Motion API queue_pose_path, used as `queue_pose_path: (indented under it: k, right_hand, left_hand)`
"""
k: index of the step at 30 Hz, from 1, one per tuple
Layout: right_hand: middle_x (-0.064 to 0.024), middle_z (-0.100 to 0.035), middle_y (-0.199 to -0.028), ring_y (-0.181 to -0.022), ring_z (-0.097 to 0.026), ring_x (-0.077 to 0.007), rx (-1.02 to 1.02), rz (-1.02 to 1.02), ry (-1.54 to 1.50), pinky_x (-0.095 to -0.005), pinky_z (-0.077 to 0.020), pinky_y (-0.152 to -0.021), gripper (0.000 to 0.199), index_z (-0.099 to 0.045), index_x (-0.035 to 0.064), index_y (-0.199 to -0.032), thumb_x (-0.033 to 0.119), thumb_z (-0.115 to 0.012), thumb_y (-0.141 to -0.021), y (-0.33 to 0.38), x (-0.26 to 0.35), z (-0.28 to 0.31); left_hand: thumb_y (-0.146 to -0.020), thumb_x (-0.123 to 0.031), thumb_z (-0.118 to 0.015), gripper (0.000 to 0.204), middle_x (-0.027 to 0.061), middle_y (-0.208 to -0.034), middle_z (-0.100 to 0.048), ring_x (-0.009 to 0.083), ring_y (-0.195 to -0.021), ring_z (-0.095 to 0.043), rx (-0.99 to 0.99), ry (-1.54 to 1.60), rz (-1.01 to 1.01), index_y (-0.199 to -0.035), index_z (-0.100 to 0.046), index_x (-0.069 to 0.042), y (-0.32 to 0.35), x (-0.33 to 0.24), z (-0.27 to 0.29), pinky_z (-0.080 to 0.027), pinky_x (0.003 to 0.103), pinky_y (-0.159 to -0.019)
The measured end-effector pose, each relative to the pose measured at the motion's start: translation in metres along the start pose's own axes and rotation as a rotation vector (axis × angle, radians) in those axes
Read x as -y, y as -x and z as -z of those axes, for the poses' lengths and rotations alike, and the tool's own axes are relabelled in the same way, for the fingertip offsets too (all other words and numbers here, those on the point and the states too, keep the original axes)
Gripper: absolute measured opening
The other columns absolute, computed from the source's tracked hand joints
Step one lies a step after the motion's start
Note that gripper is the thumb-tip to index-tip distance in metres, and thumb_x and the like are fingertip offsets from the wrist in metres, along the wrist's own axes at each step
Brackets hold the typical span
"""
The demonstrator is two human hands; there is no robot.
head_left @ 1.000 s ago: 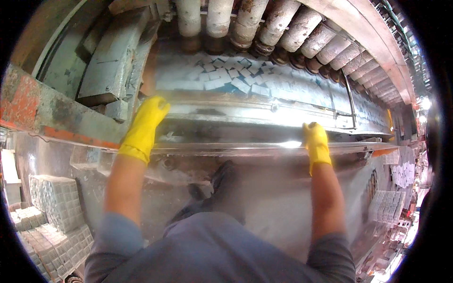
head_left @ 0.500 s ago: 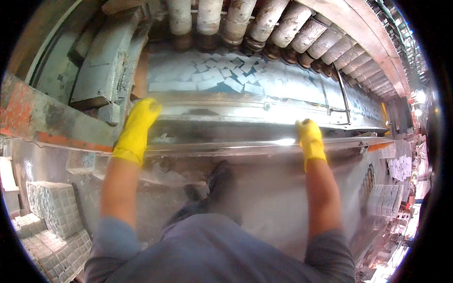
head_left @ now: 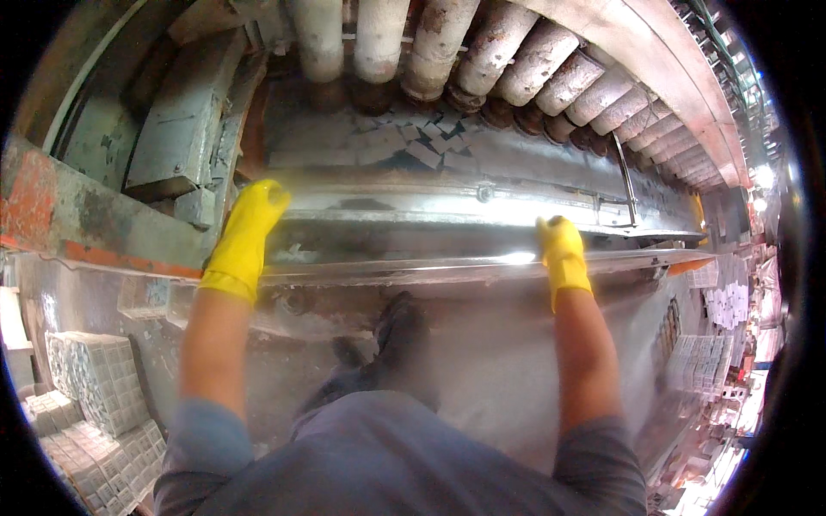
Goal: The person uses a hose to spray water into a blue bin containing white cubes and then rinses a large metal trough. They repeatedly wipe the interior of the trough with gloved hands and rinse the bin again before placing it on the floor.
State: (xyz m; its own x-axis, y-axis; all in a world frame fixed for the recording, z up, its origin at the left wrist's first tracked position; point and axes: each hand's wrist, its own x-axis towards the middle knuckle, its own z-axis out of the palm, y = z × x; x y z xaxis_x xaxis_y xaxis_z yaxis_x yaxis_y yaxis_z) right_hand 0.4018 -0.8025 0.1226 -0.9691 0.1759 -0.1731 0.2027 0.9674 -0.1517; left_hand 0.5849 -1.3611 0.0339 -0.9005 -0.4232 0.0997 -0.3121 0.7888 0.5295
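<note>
Both my hands wear yellow rubber gloves and reach forward over a long, wet-looking metal ledge (head_left: 413, 204). My left hand (head_left: 249, 224) is closed at the ledge's left end, beside a grey metal block (head_left: 185, 129). Farther right, my right hand (head_left: 562, 245) is also closed, its curled fingers at the ledge's front side. What either hand grips, if anything, is hidden by the gloves. Beyond the ledge, flat, angular pale pieces (head_left: 387, 144) lie scattered on a dark bed. A shiny long edge (head_left: 473, 265) runs below my hands.
A row of thick, worn cylinders (head_left: 443, 43) hangs over the bed's far side, beneath a curved pale beam (head_left: 645, 64). A rusty orange-and-grey beam (head_left: 95, 211) stands at left. Stacked pale blocks (head_left: 99, 378) sit lower left, with more stacks (head_left: 699, 361) at right.
The bed beyond the ledge looks darker, and fewer pale pieces show clearly. The cylinders appear slightly lower in view. Both hands stay closed in nearly the same place.
</note>
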Motion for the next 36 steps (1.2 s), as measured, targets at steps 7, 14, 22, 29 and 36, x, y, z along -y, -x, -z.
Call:
queue_pose_path:
  k: [7, 14, 22, 29, 36]
  right_hand:
    - [-0.0170, -0.075, -0.087, -0.070, -0.075, -0.0291, 0.096, -0.085, -0.130, -0.0392, -0.0598, -0.067, 0.048, -0.070, 0.0018, -0.111, 0.047, -0.064, -0.095, -0.008, 0.037, 0.020]
    - [-0.0177, -0.074, -0.093, -0.073, -0.076, -0.0318, 0.118, -0.034, -0.072, -0.0399, -0.0602, -0.069, 0.049, -0.069, 0.0013, -0.112, 0.047, -0.066, -0.095, -0.032, 0.040, 0.015]
    - [-0.0195, -0.074, -0.106, -0.106, -0.069, -0.0391, -0.012, 0.049, 0.039, -0.0457, -0.0528, -0.093, 0.051, -0.073, 0.0045, -0.109, 0.051, -0.064, -0.093, -0.057, 0.031, 0.000]
    - [-0.0215, -0.074, -0.102, -0.101, -0.071, -0.0392, 0.033, 0.021, -0.037, -0.0458, -0.0541, -0.090, 0.051, -0.073, 0.0037, -0.108, 0.052, -0.063, -0.093, -0.064, 0.040, 0.005]
    - [-0.0204, -0.075, -0.103, -0.100, -0.072, -0.0378, 0.005, 0.052, -0.012, -0.0458, -0.0547, -0.088, 0.054, -0.073, 0.0046, -0.110, 0.054, -0.063, -0.092, -0.078, 0.065, 0.014]
  left_hand:
    - [-0.086, -0.029, -0.078, 0.037, 0.0174, -0.100, -0.077, 0.0281, -0.094, -0.074, -0.003, 0.010, 0.019, -0.109, -0.073, 0.000, -0.030, 0.001, 0.003, -0.056, 0.038, -0.084]
    - [-0.086, -0.029, -0.078, 0.038, 0.0179, -0.102, -0.076, 0.0288, -0.095, -0.074, 0.005, -0.029, 0.038, -0.111, -0.073, 0.000, -0.047, -0.006, 0.007, -0.057, 0.039, -0.085]
    - [-0.086, -0.029, -0.077, 0.040, 0.0184, -0.106, -0.076, 0.0301, -0.100, -0.074, 0.007, -0.017, 0.045, -0.112, -0.073, 0.000, -0.061, -0.007, 0.006, -0.056, 0.040, -0.090]
    - [-0.087, -0.031, -0.076, 0.040, 0.0190, -0.111, -0.075, 0.0321, -0.105, -0.072, 0.032, -0.024, 0.094, -0.113, -0.073, -0.001, -0.076, -0.002, 0.000, -0.056, 0.041, -0.092]
    - [-0.087, -0.034, -0.076, 0.042, 0.0204, -0.114, -0.074, 0.0352, -0.109, -0.071, 0.085, -0.039, 0.136, -0.117, -0.072, -0.004, -0.103, -0.020, 0.013, -0.055, 0.043, -0.095]
